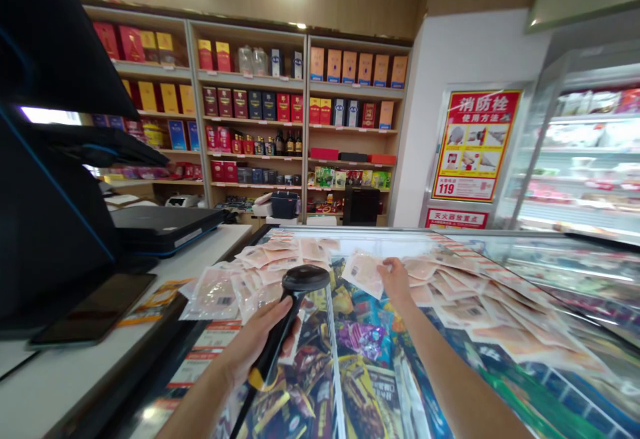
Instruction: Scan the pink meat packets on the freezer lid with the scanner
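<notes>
My left hand [267, 332] is wrapped round the handle of a black barcode scanner [305, 279] with a yellow trim and a cable hanging down. Its head points away from me over a glass freezer top. My right hand [395, 279] pinches the right edge of a clear flat packet [364, 271] with a barcode label, held just beyond the scanner. To the left lies a spread of similar packets [273, 256], one with a label near the counter edge. A larger overlapping heap of packets [470, 292] covers the glass on the right.
Under the glass lie colourful wrapped goods [360, 339], split by a white wire divider [334, 359]. On the left counter [95, 386] are a phone [95, 309], a black box-like device [165, 226] and a dark terminal [40, 192]. Shelves of boxes [253, 102] stand behind.
</notes>
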A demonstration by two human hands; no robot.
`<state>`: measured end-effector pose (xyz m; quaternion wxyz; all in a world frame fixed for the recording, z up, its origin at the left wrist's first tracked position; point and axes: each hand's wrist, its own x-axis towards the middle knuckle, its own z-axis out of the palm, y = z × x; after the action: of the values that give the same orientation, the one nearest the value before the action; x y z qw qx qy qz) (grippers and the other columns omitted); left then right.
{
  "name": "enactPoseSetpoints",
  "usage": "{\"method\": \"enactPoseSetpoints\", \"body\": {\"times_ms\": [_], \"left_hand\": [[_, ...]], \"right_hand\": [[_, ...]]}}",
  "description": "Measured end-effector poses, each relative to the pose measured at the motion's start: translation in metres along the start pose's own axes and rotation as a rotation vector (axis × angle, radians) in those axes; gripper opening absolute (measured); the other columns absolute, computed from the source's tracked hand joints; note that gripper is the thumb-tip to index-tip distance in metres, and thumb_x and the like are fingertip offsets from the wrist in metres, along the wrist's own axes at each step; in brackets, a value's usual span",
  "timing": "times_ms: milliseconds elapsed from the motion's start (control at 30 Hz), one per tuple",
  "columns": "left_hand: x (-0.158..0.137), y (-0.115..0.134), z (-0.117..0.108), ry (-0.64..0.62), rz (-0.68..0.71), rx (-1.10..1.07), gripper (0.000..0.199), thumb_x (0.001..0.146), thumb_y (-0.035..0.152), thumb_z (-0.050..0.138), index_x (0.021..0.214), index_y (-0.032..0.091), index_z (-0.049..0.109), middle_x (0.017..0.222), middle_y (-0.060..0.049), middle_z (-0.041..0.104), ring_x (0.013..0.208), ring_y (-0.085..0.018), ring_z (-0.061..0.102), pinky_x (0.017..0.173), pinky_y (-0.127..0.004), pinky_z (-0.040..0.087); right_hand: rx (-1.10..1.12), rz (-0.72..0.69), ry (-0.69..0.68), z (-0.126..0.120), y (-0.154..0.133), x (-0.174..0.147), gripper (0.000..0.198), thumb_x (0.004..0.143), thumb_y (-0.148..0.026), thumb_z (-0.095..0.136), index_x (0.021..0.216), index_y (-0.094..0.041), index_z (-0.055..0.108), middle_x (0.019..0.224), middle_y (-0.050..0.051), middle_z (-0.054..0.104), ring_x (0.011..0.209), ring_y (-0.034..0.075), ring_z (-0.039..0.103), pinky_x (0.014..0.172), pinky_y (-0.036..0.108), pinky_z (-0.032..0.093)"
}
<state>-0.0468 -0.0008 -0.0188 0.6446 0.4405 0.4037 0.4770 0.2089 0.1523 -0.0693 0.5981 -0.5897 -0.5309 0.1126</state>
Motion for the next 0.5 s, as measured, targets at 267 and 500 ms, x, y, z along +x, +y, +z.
{"method": "enactPoseSetpoints", "body": {"times_ms": [267, 500], "left_hand": [[-0.001, -0.001, 0.002, -0.014, 0.003, 0.009, 0.039, 0.065, 0.046, 0.053, 0.087, 0.015, 0.051, 0.053, 0.0, 0.052, 0.038, -0.007, 0.041, 0.038, -0.019, 0.028], [-0.001, 0.003, 0.0, -0.02, 0.035, 0.009, 0.037, 0.067, 0.046, 0.051, 0.084, 0.014, 0.05, 0.053, 0.001, 0.05, 0.038, -0.007, 0.041, 0.037, -0.019, 0.028]], "right_hand": [[-0.003, 0.0, 0.006, -0.001, -0.005, -0.004, 0.016, 0.057, -0.026, 0.045, 0.069, -0.018, 0.05, 0.054, -0.003, 0.045, 0.051, 0.014, 0.039, 0.053, 0.025, 0.032], [-0.034, 0.018, 0.12, -0.014, -0.011, 0.009, 0.02, 0.057, -0.028, 0.048, 0.073, -0.017, 0.053, 0.052, -0.003, 0.044, 0.049, 0.014, 0.039, 0.055, 0.027, 0.032]]}}
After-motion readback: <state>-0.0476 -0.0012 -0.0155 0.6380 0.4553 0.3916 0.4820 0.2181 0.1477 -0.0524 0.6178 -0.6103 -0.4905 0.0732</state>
